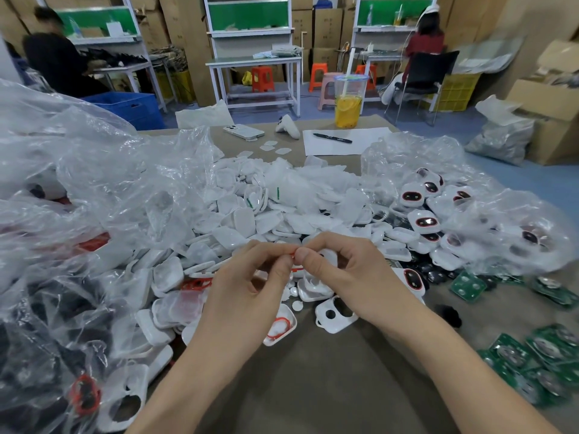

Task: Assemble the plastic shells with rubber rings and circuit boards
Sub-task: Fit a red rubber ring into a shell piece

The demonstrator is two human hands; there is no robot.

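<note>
**Two hands, one little ring**

My left hand (250, 277) curls and pinches the thin red rubber ring (293, 252) over the middle of the brown table (313, 371). My right hand (338, 270) pinches it too, I think to fit it to a white plastic shell (335, 314). Green circuit boards (548, 349) lie by the right edge.

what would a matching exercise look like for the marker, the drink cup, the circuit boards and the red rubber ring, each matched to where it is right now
Things
1. marker
2. drink cup
3. circuit boards
4. red rubber ring

Places
A. pinched between the left hand and right hand
B. lying on the white sheet
C. spread on the table at the right
D. standing at the table's far edge

Pairs: 1-B, 2-D, 3-C, 4-A
</note>
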